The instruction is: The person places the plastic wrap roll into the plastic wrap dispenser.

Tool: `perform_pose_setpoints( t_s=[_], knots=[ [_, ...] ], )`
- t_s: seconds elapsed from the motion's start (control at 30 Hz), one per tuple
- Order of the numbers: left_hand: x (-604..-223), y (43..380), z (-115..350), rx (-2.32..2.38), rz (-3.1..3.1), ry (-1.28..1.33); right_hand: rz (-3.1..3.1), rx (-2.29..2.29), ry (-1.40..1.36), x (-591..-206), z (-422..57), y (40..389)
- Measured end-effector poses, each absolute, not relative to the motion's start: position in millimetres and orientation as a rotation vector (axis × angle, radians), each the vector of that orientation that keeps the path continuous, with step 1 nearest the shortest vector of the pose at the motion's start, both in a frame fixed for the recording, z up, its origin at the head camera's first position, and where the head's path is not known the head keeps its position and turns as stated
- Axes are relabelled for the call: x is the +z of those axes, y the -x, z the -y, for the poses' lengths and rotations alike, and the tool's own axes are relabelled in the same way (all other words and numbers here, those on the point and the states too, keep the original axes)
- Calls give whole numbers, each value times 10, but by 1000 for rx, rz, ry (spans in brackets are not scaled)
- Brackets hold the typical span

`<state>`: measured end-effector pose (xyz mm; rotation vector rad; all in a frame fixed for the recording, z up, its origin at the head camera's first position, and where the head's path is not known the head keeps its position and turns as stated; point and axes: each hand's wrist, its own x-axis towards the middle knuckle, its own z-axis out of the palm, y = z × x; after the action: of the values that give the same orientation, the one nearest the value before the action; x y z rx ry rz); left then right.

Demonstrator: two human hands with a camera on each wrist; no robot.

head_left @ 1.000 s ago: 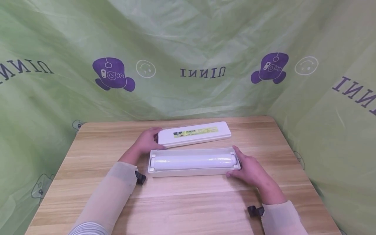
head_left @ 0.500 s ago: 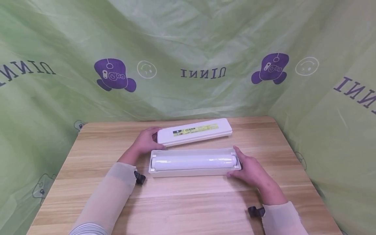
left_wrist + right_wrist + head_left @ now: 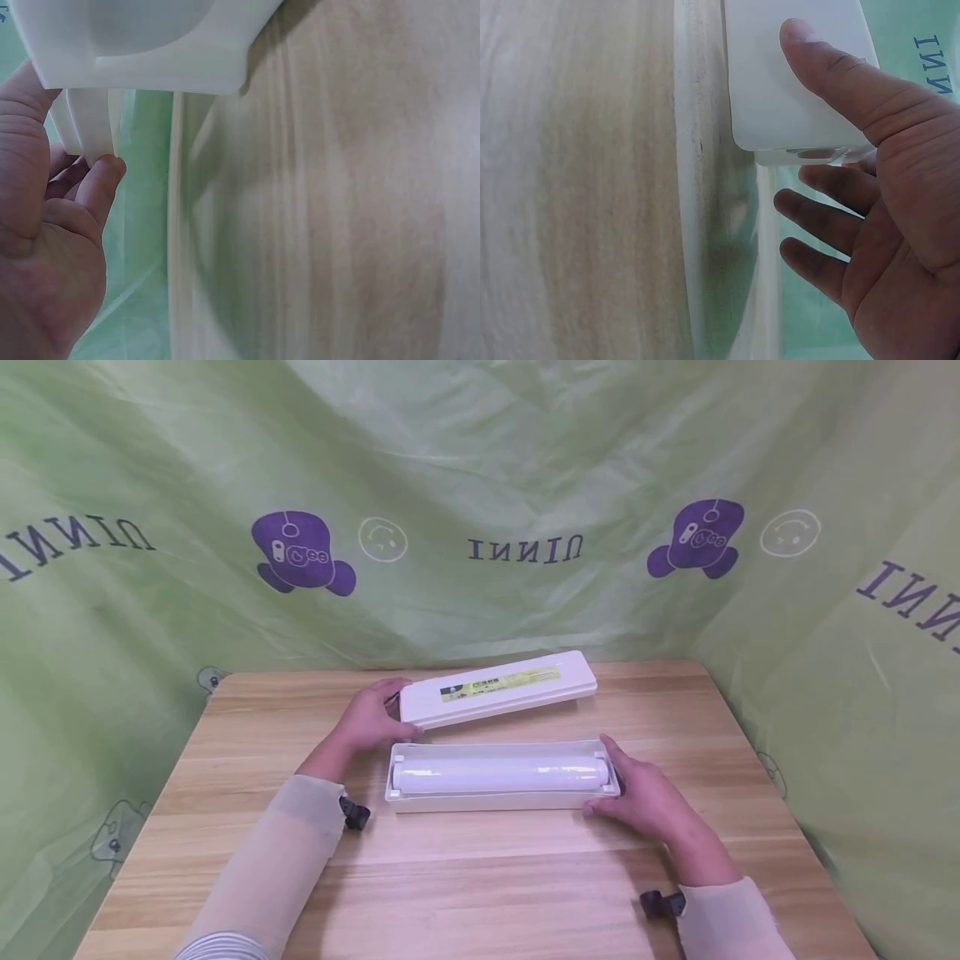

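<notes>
A long white lid with a yellow-green label slants across the back of the table, its right end farther back. My left hand grips its left end, the thumb at the front edge and the fingers behind. In front of it stands the white box, uncovered, with a shiny roll of plastic wrap lying inside. My right hand holds the box's right end. In the right wrist view the thumb presses on the box's wall, while several fingers extend loosely beyond its end.
A wooden table lies beneath everything. Green printed cloth hangs behind it and along both sides. Small black devices stick out from both wrists near the sleeves.
The lid's right end has swung up and back, away from the box, so its slant is steeper. My left hand has shifted slightly. My right hand keeps its hold on the box.
</notes>
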<state>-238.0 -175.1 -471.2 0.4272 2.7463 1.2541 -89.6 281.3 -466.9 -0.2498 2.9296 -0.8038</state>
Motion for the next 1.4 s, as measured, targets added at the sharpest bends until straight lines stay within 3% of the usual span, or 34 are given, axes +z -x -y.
perform_pose_setpoints(
  t_s=[0.37, 1.4],
  knots=[
    [-4706, 2300, 1752, 1389, -2664, -394, -2908, -860, 298, -4644, -2894, 854],
    [-4419, 2128, 1790, 1423, -2650, -558, -3011, -1011, 218, -4387, -2916, 1486]
  ],
)
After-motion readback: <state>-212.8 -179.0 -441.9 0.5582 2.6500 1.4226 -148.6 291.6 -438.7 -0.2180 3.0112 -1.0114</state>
